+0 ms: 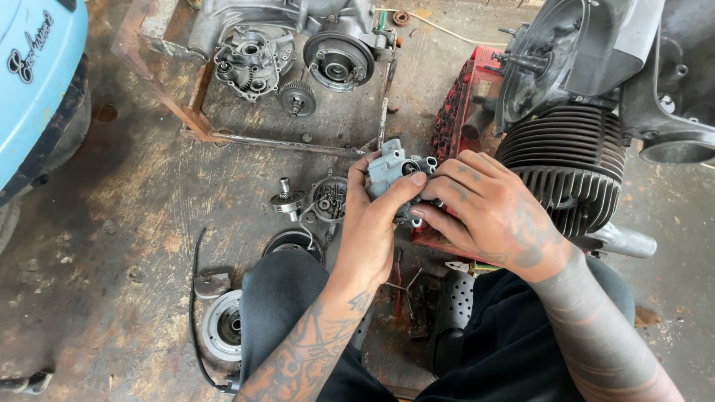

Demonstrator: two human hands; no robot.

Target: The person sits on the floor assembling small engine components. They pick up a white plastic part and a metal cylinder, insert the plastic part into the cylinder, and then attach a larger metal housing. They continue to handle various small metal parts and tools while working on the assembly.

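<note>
A small grey metal carburettor (393, 165) is held up between both hands at the middle of the head view. My left hand (370, 223) grips its left and lower side, thumb across the front. My right hand (491, 212) closes over its right side, fingertips on the underside. Just to the right stands a black finned engine cylinder (566, 167) with its grey cover (588, 45). My knees in dark trousers (287, 298) fill the bottom of the frame.
An engine case with gears (298, 52) lies on a rusty framed board at the top. Small parts lie on the stained floor: a geared shaft (287, 199), a dish of bolts (330, 198), a round disc (223, 325). A light blue scooter body (33, 82) is left; a red crate (462, 97) is behind.
</note>
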